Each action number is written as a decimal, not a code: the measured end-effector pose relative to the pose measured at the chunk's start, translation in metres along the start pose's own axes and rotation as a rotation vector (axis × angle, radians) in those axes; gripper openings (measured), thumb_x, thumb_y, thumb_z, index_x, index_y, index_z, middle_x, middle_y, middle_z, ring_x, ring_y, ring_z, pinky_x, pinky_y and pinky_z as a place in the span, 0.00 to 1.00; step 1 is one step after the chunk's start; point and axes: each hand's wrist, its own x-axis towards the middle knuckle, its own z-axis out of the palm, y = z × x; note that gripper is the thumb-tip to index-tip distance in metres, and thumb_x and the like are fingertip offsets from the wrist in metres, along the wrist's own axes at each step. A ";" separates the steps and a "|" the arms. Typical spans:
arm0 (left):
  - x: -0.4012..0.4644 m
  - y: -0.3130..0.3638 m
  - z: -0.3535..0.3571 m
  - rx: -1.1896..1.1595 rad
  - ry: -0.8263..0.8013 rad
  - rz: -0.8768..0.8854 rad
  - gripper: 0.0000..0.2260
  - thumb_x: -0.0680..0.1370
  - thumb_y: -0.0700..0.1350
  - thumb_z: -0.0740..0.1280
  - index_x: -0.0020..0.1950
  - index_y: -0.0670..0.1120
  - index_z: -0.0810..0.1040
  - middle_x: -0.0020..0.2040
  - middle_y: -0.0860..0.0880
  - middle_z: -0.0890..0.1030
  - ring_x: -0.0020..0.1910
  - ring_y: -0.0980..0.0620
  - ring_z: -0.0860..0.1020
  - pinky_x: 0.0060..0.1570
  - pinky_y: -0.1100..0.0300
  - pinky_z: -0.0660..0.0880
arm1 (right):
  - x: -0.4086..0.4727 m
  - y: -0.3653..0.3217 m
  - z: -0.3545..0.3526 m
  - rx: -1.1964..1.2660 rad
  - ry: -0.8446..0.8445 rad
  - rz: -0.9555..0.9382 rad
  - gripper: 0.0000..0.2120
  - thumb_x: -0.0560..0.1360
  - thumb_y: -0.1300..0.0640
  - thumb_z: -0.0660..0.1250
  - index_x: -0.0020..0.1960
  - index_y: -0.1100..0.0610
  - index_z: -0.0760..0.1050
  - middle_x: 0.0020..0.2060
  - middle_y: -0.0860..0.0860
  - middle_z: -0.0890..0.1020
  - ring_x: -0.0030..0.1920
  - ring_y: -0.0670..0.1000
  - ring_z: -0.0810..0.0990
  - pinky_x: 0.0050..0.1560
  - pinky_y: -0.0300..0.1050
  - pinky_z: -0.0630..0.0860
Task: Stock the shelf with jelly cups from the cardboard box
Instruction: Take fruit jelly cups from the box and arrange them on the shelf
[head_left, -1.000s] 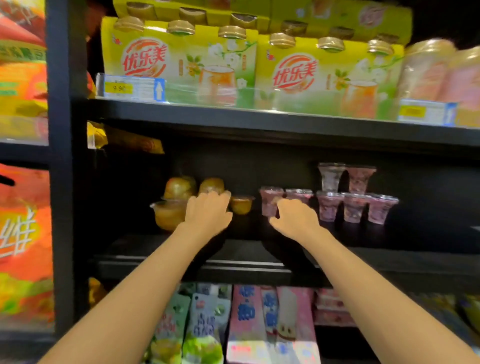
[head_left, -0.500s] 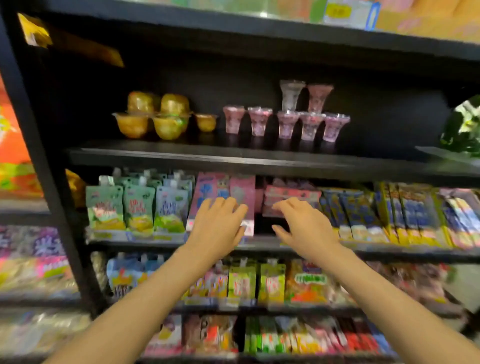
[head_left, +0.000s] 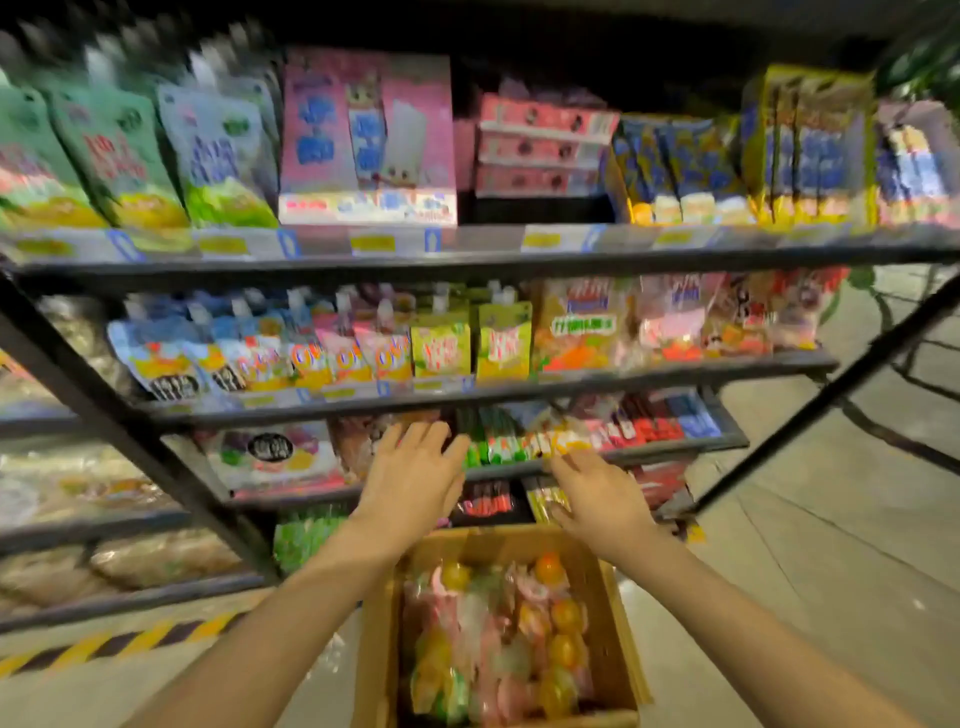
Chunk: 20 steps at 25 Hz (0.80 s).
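Head view: both hands empty above a box of jelly cups — plenty left to shelve.

The left hand (head_left: 415, 480) and right hand (head_left: 597, 496) hang with fingers spread loosely, gripping nothing, just above the far edge of the cardboard box (head_left: 384, 649) on the floor by the shelf (head_left: 467, 260). The jelly cups (head_left: 498, 639) fill the box — by my reckoning the job is far from finished.

A single head-worn view looks forward and steeply down. It faces the black metal shelf rack (head_left: 467, 262) from close by. The open brown cardboard box (head_left: 615, 623) sits directly below.
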 end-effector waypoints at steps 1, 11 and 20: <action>-0.011 0.004 0.023 -0.037 -0.057 -0.008 0.14 0.69 0.48 0.72 0.52 0.44 0.79 0.46 0.44 0.80 0.46 0.42 0.79 0.48 0.50 0.74 | -0.008 0.003 0.024 0.025 -0.052 0.029 0.20 0.76 0.48 0.60 0.66 0.52 0.65 0.60 0.52 0.72 0.61 0.55 0.72 0.55 0.47 0.71; -0.091 0.043 0.311 -0.167 -0.599 -0.104 0.22 0.79 0.48 0.58 0.72 0.47 0.61 0.68 0.44 0.67 0.66 0.43 0.66 0.64 0.49 0.62 | -0.018 0.044 0.295 0.086 -0.456 0.179 0.24 0.77 0.50 0.60 0.71 0.50 0.59 0.66 0.52 0.69 0.65 0.56 0.70 0.58 0.48 0.72; -0.142 0.064 0.536 -0.095 -0.758 -0.068 0.28 0.79 0.51 0.59 0.75 0.47 0.53 0.72 0.44 0.63 0.67 0.45 0.66 0.62 0.51 0.67 | 0.008 0.055 0.531 0.168 -0.582 0.245 0.22 0.78 0.50 0.60 0.70 0.54 0.61 0.62 0.56 0.73 0.62 0.58 0.74 0.54 0.50 0.73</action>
